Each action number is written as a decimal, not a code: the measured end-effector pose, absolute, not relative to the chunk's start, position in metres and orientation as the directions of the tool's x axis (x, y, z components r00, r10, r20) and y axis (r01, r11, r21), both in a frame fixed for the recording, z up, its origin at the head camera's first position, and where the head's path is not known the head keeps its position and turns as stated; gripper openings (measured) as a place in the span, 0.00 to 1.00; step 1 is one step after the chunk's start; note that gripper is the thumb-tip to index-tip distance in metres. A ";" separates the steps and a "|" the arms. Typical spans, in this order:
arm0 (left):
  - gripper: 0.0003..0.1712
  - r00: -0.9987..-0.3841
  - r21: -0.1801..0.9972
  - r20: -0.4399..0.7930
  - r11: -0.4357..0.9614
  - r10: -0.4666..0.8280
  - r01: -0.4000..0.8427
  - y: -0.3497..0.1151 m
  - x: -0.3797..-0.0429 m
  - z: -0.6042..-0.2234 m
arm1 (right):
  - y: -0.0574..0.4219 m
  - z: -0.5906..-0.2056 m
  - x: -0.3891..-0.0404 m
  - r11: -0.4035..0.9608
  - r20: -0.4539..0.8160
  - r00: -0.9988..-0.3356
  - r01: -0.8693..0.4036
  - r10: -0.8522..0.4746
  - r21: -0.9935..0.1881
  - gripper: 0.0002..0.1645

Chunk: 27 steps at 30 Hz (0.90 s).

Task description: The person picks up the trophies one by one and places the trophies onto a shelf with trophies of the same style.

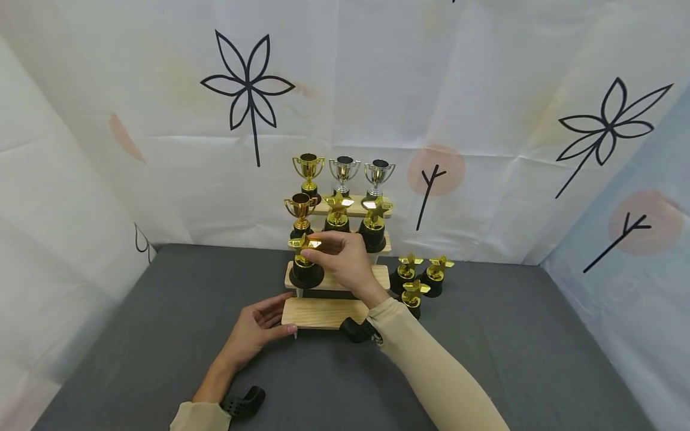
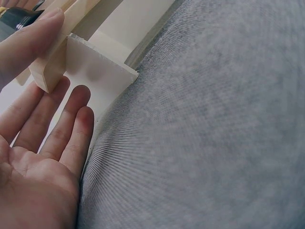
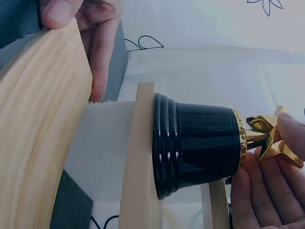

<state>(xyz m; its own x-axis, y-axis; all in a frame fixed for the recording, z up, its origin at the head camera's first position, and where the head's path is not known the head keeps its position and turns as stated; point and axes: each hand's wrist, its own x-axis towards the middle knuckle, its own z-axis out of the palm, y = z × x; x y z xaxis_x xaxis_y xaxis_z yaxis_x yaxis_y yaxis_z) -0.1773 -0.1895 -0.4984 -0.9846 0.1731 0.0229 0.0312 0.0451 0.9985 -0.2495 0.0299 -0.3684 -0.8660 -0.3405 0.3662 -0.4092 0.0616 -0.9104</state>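
My right hand point(image 1: 347, 260) pinches the gold star of a star trophy point(image 1: 306, 276) between thumb and fingers. Its black base meets the second step from the bottom of a tiered wooden display stand point(image 1: 323, 313), at the left end, as the right wrist view shows. My left hand point(image 1: 257, 328) holds the left end of the lowest step, thumb at the front edge and fingers behind it. Two more star trophies point(image 1: 373, 230) stand on the third step, beside a bronze-coloured cup trophy point(image 1: 300, 211). On the top step are a gold cup point(image 1: 308, 170) and two silver cups point(image 1: 344, 172).
Three star trophies point(image 1: 414, 294) stand grouped on the grey tabletop point(image 1: 512, 335), just right of the stand. A white cloth backdrop point(image 1: 356, 72) with drawn flowers hangs close behind the stand. A dark cord loop point(image 1: 141, 240) shows at the back left.
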 end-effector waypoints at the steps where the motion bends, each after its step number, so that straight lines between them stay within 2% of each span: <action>1: 0.43 -0.985 0.999 0.023 0.045 0.172 0.031 -0.189 -0.177 -0.498 | 0.029 -0.369 -0.250 0.062 0.368 -0.867 -0.410 -0.337 -0.910 0.19; 18: 0.43 -0.984 0.998 0.041 0.034 0.173 0.047 -0.189 -0.178 -0.500 | 0.027 -0.371 -0.247 0.046 0.366 -0.859 -0.408 -0.358 -0.912 0.19; 27: 0.43 -0.983 0.998 0.050 0.026 0.179 0.055 -0.190 -0.178 -0.501 | 0.034 -0.370 -0.243 0.057 0.351 -0.864 -0.396 -0.360 -0.917 0.24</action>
<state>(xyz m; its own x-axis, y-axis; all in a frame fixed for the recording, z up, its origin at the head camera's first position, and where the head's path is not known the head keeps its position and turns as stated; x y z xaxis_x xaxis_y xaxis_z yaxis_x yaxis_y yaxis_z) -0.1780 -0.1899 -0.5013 -0.9826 0.1792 0.0496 0.0551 0.0260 0.9981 -0.2428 0.0340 -0.3699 -0.8643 -0.3603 0.3509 -0.3958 0.0568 -0.9166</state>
